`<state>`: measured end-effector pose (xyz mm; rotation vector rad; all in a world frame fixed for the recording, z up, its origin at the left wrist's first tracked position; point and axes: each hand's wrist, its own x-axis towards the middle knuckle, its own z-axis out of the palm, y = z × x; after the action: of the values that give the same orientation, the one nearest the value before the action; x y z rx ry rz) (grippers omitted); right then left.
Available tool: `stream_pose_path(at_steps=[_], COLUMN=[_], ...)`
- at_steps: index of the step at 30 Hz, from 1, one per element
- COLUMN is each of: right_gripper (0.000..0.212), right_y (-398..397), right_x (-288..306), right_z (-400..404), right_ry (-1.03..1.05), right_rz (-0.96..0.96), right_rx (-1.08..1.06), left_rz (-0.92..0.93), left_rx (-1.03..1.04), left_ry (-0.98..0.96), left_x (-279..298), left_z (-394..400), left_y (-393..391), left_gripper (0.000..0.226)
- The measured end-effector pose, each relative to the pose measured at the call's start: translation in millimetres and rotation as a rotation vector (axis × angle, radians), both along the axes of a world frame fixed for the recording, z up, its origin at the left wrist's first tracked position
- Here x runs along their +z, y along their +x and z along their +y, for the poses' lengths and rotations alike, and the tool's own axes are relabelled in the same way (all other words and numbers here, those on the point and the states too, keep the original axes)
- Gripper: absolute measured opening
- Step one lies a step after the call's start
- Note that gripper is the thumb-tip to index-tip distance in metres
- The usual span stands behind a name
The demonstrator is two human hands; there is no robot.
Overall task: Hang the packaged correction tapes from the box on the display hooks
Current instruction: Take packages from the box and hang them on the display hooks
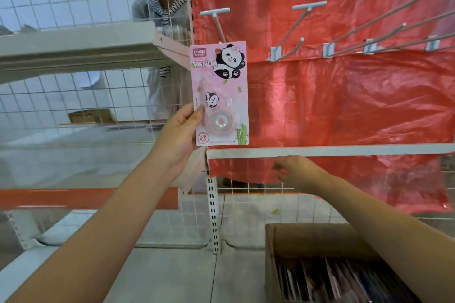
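Observation:
My left hand holds a pink panda correction tape pack upright by its lower left edge, thumb on the front. The pack's top sits just below the leftmost display hook, which is bare. More bare hooks stick out of the red-covered panel to the right. My right hand hovers lower, under the white shelf rail, fingers loosely curled and holding nothing. A cardboard box at the bottom right holds several more packs standing on edge.
A red plastic sheet covers the panel behind the hooks. A white wire-grid rack with shelves stands to the left, and a person in a striped top is behind it. A slotted upright post divides the two bays.

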<state>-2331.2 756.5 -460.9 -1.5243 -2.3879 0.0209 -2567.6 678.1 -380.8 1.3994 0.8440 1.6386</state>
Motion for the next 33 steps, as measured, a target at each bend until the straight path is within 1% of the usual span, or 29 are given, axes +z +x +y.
stream_pose_path(at_steps=[4,11,17,22,27,30,33], right_gripper=[0.025,0.025,0.022,0.027,0.031,0.037,0.036], right_y=[-2.5,2.1,7.1,22.1,43.6,53.0,64.1], right_x=[-5.8,-20.2,-38.4,-53.5,-61.6,-63.7,-64.2], right_z=[-1.4,2.6,0.4,0.2,-3.9,-9.8,-12.4], right_ry=[-0.023,-0.054,-0.078,-0.11,-0.102,-0.114,-0.121], right_rz=[-0.003,-0.007,-0.055,-0.066,-0.084,-0.066,-0.082], right_rx=[0.003,-0.011,-0.029,-0.023,-0.059,-0.069,-0.094], left_rz=[-0.003,0.055,0.071,0.073,0.101,0.092,0.085], left_rx=[0.03,0.042,0.085,0.13,0.22,0.221,0.242], left_ry=[0.002,0.001,-0.085,-0.166,-0.235,-0.24,-0.252], left_x=[8.2,15.8,8.9,12.2,20.9,26.2,30.9], left_z=[6.7,22.4,50.8,92.9,129.5,143.2,156.2], left_y=[-1.3,-0.5,2.4,14.5,17.9,20.1,23.6], left_gripper=[0.022,0.019,0.02,0.022,0.035,0.034,0.031])
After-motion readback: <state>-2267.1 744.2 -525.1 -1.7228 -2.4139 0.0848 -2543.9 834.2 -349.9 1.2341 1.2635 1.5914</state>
